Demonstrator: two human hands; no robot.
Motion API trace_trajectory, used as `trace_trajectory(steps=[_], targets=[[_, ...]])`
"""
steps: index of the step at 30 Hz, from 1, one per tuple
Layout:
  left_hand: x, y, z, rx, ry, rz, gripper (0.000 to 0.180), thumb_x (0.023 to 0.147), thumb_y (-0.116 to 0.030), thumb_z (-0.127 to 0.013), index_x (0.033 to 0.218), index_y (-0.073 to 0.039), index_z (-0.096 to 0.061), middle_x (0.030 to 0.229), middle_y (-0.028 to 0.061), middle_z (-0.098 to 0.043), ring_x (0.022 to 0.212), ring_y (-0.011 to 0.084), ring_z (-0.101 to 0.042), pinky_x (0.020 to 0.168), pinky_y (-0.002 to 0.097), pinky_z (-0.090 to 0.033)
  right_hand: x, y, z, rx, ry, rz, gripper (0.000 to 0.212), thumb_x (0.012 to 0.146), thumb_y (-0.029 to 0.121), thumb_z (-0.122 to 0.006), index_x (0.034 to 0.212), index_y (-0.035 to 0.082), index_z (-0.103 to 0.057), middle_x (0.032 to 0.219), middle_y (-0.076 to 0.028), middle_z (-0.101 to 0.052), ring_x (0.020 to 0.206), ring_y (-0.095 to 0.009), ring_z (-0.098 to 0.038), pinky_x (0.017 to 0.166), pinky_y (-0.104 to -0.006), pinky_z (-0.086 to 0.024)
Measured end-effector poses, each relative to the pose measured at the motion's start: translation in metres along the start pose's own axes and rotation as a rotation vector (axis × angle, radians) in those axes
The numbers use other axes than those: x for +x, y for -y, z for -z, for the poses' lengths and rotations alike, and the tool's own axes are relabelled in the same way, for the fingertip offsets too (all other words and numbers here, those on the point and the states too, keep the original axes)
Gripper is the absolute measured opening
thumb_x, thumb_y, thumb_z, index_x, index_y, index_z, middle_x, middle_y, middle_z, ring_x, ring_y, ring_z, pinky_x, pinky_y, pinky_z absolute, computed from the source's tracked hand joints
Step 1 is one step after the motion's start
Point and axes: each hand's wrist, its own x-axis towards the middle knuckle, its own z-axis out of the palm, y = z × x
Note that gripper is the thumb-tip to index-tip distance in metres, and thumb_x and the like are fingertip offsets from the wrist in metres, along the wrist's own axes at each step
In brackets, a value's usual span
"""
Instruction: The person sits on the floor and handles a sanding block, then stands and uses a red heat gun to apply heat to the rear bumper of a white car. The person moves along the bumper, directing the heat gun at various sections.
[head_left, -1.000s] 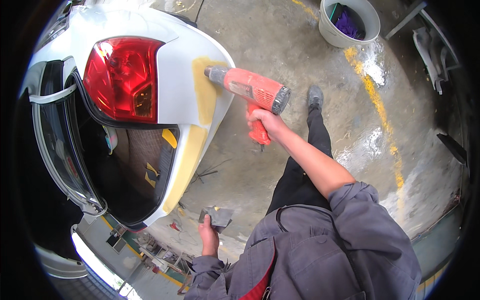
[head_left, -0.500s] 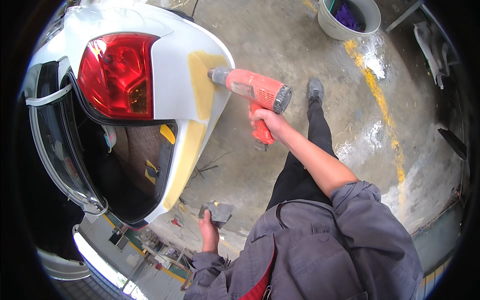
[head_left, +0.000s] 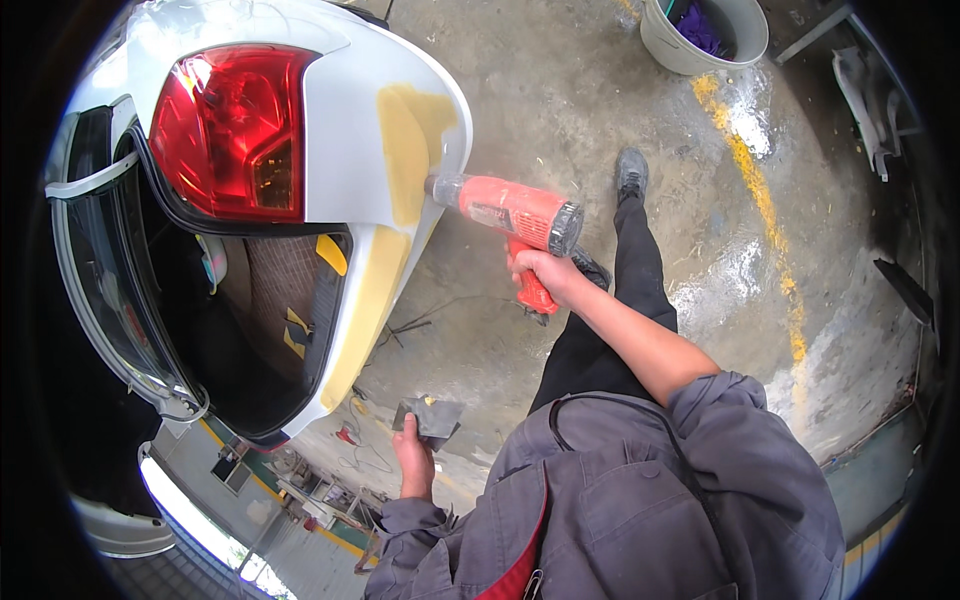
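Note:
My right hand (head_left: 543,273) grips the handle of a red heat gun (head_left: 515,210). Its metal nozzle points left at the yellow filler patch (head_left: 405,150) on the white car's rear corner (head_left: 345,130); whether the tip touches the surface I cannot tell. Lower down, a second strip of yellow filler (head_left: 368,310) runs along the edge of the trunk opening. My left hand (head_left: 413,455) is closed on flat grey filler spreaders (head_left: 432,420), with a bit of yellow on them, held below the car's corner.
A red tail light (head_left: 235,135) sits beside the patch, above the open trunk (head_left: 230,350). At the top right stands a whitish bucket (head_left: 690,60) with a purple cloth inside. Thin cables (head_left: 410,325) lie on the concrete floor near the bumper. Workshop equipment (head_left: 320,500) shows at lower left.
The heat gun in my right hand has moved down along the filler, its nozzle now near the patch's lower part. My left hand still holds the spreaders.

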Motion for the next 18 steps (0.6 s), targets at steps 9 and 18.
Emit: trace_trajectory(steps=[9, 18], targets=[[0.004, 0.007, 0.011, -0.008, 0.016, -0.003, 0.036, 0.104, -0.021, -0.053, 0.128, 0.005, -0.056, 0.121, 0.0136, -0.065, 0.104, 0.0233, -0.067, 0.091, 0.0384, -0.055, -0.01, -0.013, -0.015, -0.145, -0.025, -0.083, 0.011, 0.077, 0.006, -0.061, 0.087, 0.002, -0.06, 0.074, -0.006, -0.061, 0.06, -0.017, -0.059, 0.055, -0.0323, -0.049], [0.004, 0.008, 0.009, -0.029, 0.008, -0.004, 0.036, 0.104, -0.022, -0.053, 0.127, 0.005, -0.057, 0.12, 0.0134, -0.066, 0.104, 0.0226, -0.066, 0.091, 0.037, -0.054, 0.001, -0.035, -0.011, -0.345, 0.094, 0.015, 0.004, 0.073, 0.006, -0.061, 0.076, 0.003, -0.059, 0.064, -0.003, -0.058, 0.058, -0.014, -0.058, 0.055, -0.0321, -0.047]])
